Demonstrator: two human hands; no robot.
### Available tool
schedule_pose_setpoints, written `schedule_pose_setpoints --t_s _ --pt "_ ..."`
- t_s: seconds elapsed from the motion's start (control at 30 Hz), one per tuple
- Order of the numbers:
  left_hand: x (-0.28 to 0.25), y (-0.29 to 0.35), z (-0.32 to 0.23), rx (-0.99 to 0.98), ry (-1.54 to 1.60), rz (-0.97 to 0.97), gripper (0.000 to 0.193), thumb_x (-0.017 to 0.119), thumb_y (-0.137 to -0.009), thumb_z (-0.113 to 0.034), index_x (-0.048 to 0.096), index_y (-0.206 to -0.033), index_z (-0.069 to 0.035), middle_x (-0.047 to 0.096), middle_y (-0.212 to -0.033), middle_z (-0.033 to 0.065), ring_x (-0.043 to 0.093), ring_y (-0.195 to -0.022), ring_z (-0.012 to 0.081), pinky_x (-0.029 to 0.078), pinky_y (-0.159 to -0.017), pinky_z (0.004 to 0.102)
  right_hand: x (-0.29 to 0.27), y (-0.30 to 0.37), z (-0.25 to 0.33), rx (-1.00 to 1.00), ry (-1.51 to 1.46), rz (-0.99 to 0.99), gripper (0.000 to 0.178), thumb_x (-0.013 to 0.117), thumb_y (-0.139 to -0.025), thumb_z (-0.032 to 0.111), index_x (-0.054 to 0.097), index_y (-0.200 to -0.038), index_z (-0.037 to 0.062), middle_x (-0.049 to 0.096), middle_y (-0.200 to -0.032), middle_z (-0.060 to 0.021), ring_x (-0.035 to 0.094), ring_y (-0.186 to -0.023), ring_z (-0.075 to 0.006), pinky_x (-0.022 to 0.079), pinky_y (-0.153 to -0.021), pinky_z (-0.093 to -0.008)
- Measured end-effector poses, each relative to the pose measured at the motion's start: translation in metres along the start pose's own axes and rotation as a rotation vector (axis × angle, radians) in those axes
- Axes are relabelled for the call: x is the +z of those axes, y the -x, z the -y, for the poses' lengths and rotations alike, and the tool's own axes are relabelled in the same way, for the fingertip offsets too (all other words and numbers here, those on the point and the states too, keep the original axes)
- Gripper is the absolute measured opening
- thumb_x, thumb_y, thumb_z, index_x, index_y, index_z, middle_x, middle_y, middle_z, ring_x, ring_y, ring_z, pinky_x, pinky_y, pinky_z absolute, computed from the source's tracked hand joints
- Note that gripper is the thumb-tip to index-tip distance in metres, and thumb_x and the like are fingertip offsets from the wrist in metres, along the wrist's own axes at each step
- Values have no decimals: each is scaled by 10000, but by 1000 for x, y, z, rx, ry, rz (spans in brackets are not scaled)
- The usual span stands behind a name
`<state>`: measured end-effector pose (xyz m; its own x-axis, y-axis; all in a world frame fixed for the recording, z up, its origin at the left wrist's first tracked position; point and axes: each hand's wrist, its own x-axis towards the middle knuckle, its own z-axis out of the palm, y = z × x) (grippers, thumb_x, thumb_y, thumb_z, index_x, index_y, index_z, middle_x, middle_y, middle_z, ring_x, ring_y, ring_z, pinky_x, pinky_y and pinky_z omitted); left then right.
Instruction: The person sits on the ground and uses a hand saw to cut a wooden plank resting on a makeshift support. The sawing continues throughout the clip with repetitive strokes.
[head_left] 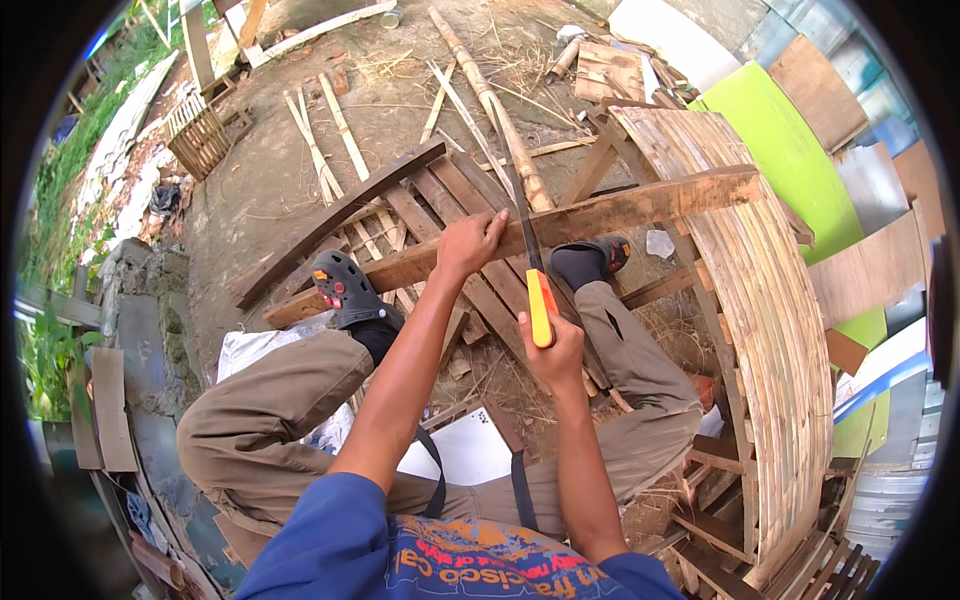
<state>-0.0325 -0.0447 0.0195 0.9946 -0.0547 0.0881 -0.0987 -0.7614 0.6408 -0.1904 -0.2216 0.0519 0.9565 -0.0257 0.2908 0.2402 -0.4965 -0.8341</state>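
Note:
A long, worn wooden beam (655, 203) slants across in front of me, its right end on a bamboo-slat bench. My left hand (472, 245) grips this beam from above, left of the saw. In my right hand (555, 352) is the yellow and orange handle of a handsaw (540, 300). Its narrow dark blade (526, 225) crosses the beam, close to my left fingertips. Whether the teeth have cut into the wood I cannot tell. My left foot, in a dark clog (345, 282), rests against the beam; my other foot is just under its near side.
A slatted wooden frame (430, 205) lies below the beam. To the right stands the bamboo-slat bench (770, 330). Bamboo poles (490, 100) and thin strips lie on the ground ahead. A rough concrete block wall (150, 320) is at left, a green panel (790, 150) at right.

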Motion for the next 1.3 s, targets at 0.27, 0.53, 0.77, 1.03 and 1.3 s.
schedule_pose_setpoints --t_s 0.27,0.53,0.77,1.03,1.3 --pt "15 -10 1 -90 -50 -186 686 353 -1051 -487 728 -747 0 691 -785 278 674 -764 493 533 -763 563 1 12 13 52 46 -47 249 703 -914 168 633 -763 -17 587 -624 -199 599 -557 -363 457 -538 -411" --pt "15 5 3 -89 10 -184 678 345 -1054 -432 700 -710 34 661 -743 299 650 -723 509 523 -730 571 -84 191 55 284 192 92 75 709 -844 46 671 -806 -6 619 -638 -156 649 -537 -289 488 -534 -362" --pt "17 7 -7 -31 7 -330 616 357 -1044 -336 692 -673 24 679 -745 275 663 -715 475 534 -748 542 -46 66 66 204 80 58 102 679 -839 47 650 -771 -23 602 -593 -143 626 -532 -261 475 -532 -363" --pt "17 -9 -6 -82 -67 -182 588 400 -1018 -369 726 -722 20 693 -777 289 696 -750 465 557 -777 544 16 -39 37 53 143 -83 265 695 -879 161 606 -734 -42 569 -620 -223 545 -538 -363 443 -546 -435" --pt "15 -4 3 -67 -16 -170 613 386 -1016 -369 689 -700 60 653 -747 320 659 -729 513 528 -756 576 -71 154 91 324 92 63 160 684 -869 66 619 -746 -12 548 -569 -104 569 -518 -166 438 -516 -334"
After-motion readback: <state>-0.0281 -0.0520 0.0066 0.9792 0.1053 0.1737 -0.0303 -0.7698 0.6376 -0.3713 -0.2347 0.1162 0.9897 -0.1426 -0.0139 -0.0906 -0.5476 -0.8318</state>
